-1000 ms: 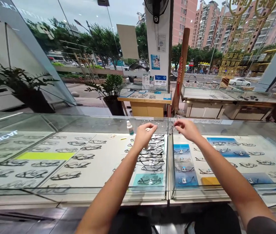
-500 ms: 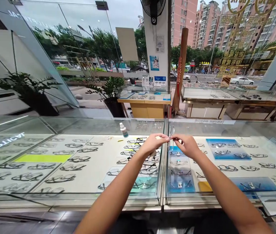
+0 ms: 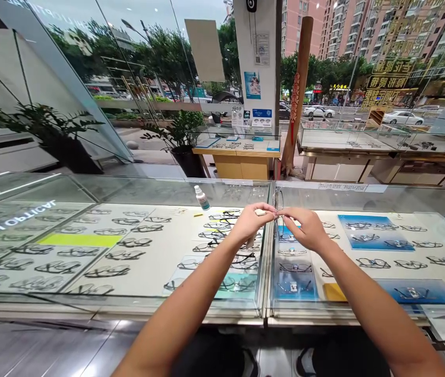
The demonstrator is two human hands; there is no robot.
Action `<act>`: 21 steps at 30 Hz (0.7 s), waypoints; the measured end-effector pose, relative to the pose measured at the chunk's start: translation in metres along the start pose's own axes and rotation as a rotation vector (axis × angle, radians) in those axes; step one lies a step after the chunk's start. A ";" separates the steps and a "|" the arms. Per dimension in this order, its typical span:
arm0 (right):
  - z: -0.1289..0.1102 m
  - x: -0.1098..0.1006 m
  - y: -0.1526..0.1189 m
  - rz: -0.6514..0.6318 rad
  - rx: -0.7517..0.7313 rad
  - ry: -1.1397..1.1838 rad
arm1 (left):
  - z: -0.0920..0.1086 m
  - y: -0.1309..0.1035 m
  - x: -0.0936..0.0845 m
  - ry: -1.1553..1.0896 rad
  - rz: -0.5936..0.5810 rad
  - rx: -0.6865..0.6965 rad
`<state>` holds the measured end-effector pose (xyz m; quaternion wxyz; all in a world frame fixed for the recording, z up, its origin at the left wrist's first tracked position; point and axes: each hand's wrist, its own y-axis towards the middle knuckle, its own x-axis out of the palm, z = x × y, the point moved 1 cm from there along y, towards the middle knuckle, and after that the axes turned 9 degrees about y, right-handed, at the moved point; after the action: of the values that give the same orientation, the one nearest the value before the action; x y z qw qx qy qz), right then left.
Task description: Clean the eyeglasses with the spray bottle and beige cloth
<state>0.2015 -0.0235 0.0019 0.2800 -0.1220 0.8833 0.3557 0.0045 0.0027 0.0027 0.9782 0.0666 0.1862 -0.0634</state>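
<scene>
My left hand (image 3: pixel 254 222) and my right hand (image 3: pixel 304 225) meet above the seam between two glass display cases. Their fingertips pinch a thin pair of glasses (image 3: pixel 281 201), held on edge so that its rim stands up beside the fingers. Something pale, perhaps a cloth, shows between the fingers and under the palm of my left hand. A white bottle with a blue-green label (image 3: pixel 202 198) stands on the glass, left of my hands. Rows of glasses lie in the case below, some on a blue panel (image 3: pixel 379 232).
A yellow-green strip (image 3: pixel 80 240) lies among glasses on the left. Beyond the cases are a potted plant (image 3: pixel 185 152), a wooden display table (image 3: pixel 238 165), a wooden post (image 3: pixel 300 89) and more glass cases (image 3: pixel 344 144). Large windows face a street.
The view has tilted down, so the scene sits higher. My hands remain together at the glasses, with the left fingers more curled and the pale thing now showing between them.
</scene>
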 end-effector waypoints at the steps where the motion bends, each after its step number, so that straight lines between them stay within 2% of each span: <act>1: 0.000 0.001 0.000 0.020 0.000 0.040 | 0.001 -0.001 0.000 0.005 0.014 0.000; 4: 0.001 0.004 0.000 0.148 0.073 0.181 | 0.002 -0.002 0.000 -0.011 0.028 0.004; 7: 0.008 0.007 0.002 0.273 0.238 0.349 | 0.004 -0.003 0.001 -0.001 0.048 0.031; 12: 0.018 0.013 0.008 0.146 0.432 0.698 | 0.008 -0.006 0.003 0.006 0.032 0.023; 18: 0.016 0.013 0.009 0.168 0.537 0.899 | 0.006 -0.006 0.003 0.068 0.032 0.046; 21: 0.016 0.011 0.008 0.185 0.573 0.952 | 0.003 -0.005 0.002 0.108 0.072 0.087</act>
<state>0.1958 -0.0067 -0.0100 -0.1602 -0.1101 0.9805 0.0304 0.0069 -0.0026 0.0044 0.9646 0.1187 0.2331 -0.0327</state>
